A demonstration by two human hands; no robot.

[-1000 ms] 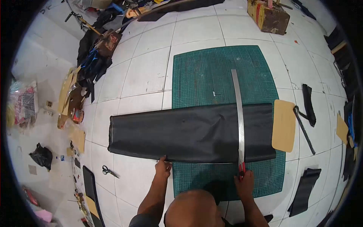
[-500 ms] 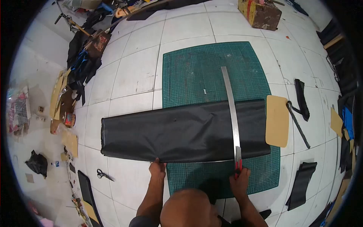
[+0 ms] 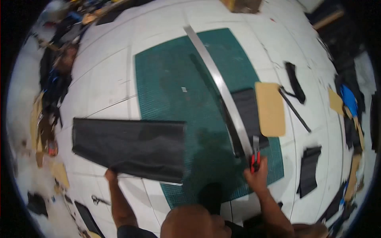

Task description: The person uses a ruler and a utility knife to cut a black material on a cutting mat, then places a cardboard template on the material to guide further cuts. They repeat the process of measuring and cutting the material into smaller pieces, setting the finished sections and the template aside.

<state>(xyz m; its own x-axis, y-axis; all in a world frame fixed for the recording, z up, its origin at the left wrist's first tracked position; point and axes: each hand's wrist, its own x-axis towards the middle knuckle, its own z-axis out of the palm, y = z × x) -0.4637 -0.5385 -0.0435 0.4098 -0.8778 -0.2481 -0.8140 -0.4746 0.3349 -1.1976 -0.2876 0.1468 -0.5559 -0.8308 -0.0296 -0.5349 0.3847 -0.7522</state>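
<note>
The larger piece of black fabric (image 3: 131,148) lies partly on the green cutting mat (image 3: 166,83) and partly on the tiles. My left hand (image 3: 112,173) grips its near edge, fingertips hidden at the fabric. A smaller black piece (image 3: 251,111) rests at the mat's right side, partly under a tan card (image 3: 270,109). My right hand (image 3: 257,171) is closed on a red utility knife (image 3: 255,160), blade showing, and on the near end of the long metal ruler (image 3: 218,81). The ruler slants across the mat, apparently raised above it, with a shadow beside it.
Scissors (image 3: 100,200) lie on the floor at the left. Black strips (image 3: 294,83) and a folded black piece (image 3: 309,170) lie at the right. A brown box (image 3: 246,4) stands at the top, with clutter along both sides.
The fabric is now in two separate pieces; the larger one has moved left with my left hand. The ruler has come off the fabric and tilted. The whole view has shifted.
</note>
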